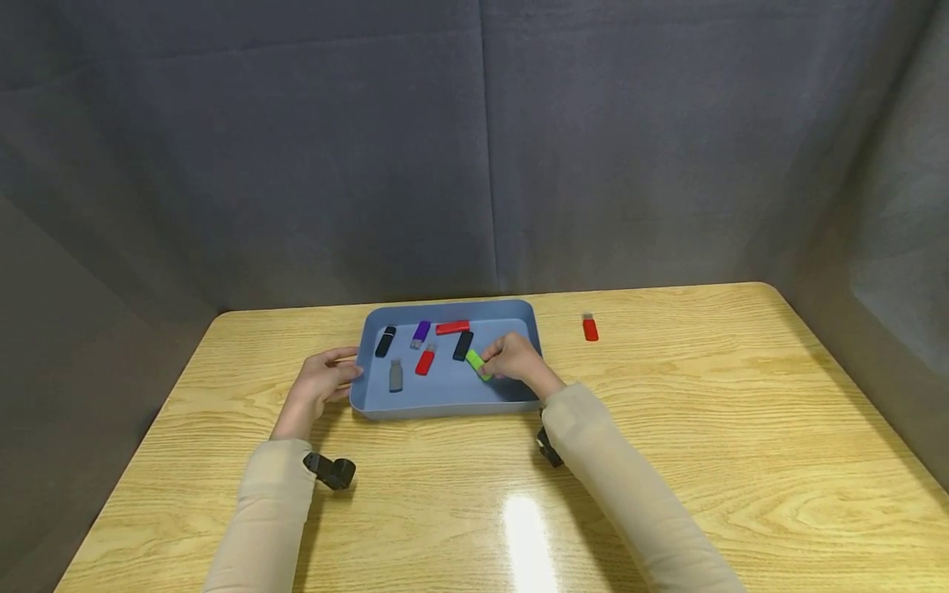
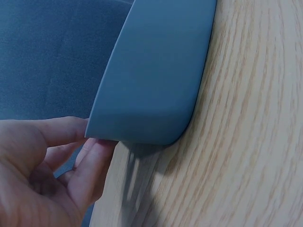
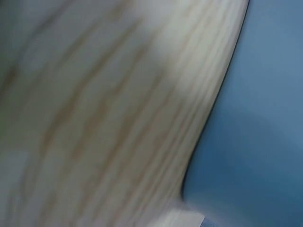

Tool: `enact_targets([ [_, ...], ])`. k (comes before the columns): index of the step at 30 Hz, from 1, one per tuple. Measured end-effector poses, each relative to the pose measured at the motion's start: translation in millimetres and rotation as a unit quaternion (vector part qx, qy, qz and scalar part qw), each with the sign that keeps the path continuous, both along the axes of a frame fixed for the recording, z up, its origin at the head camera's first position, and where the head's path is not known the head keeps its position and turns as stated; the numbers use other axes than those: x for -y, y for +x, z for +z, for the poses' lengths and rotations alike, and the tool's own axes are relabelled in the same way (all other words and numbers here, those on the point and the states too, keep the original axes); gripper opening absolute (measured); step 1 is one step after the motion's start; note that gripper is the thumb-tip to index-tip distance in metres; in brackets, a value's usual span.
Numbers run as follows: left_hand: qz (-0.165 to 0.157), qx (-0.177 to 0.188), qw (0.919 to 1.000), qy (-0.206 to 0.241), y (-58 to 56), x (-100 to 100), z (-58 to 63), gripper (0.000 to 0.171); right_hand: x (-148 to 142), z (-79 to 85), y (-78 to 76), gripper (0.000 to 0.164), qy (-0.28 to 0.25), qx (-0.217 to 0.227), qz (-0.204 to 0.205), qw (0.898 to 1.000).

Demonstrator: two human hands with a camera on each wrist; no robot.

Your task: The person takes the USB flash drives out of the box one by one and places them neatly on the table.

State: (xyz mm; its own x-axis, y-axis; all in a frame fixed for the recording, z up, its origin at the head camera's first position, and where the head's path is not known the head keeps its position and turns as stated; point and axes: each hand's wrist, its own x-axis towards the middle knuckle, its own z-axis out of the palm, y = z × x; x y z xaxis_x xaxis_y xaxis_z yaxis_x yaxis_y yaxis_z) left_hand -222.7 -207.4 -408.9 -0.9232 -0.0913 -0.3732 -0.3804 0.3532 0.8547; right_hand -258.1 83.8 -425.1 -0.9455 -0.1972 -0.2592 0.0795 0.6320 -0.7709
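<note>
- The green memory stick [image 1: 474,361] is inside the blue tray [image 1: 433,399], right of its middle, slanted, one end at the right fingertips.
- The right hand [image 1: 516,361] reaches over the tray's near right side, thumb and fingers pinched together on that stick; the right wrist view shows only the tray's outer wall and blurred wood, so the grip is seen from the head alone.
- The left hand [image 1: 317,385] is well apart from the green stick, at the tray's left end, its thumb and fingers clamped on the rim.
- Just beside the green stick, on its far left side, lies a black stick [image 1: 463,346]; behind that, a long red stick [image 1: 452,328] lies crosswise.
- Further left in the tray are a short red stick [image 1: 425,362], a purple stick [image 1: 423,331], a grey stick [image 1: 396,378] and, nearest the far left corner, a black stick with a pale band [image 1: 385,343].
- Outside, right of the tray, another red stick [image 1: 590,329] lies on the wooden table [image 1: 741,428].
- Grey cloth [image 1: 334,165] hangs behind.
</note>
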Motion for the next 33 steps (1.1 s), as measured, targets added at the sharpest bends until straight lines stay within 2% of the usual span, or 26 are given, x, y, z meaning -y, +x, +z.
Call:
enact_targets([
  [4, 0.001, 0.001, 1.0, -0.001, 0.1, -1, 0.4, 0.051, -2, -0.1, -0.3, 0.026, -0.038, 0.023, -0.008, 0.999],
  [11, 0.002, 0.004, 1.0, -0.002, 0.6, 0, 0.5, 0.051, -9, 3.9, -2.4, 0.032, -0.12, 0.066, -0.032, 0.99],
  [20, 0.004, 0.005, 1.0, 0.001, -0.7, -2, 2.0, 0.05, -19, 16.5, -6.4, 0.038, -0.22, 0.075, -0.061, 0.971],
  [23, 0.003, 0.002, 1.0, 0.001, -0.8, -2, 2.1, 0.05, -24, 20.6, -8.5, 0.042, -0.239, 0.073, -0.064, 0.966],
  [29, 0.003, -0.001, 1.0, 0.006, 0.1, -2, 1.3, 0.05, -39, 26.6, -10.9, 0.054, -0.244, 0.055, -0.054, 0.967],
  [33, 0.004, 0.0, 1.0, 0.009, 0.4, -3, 1.1, 0.05, -49, 29.0, -11.6, 0.056, -0.246, 0.04, -0.061, 0.967],
])
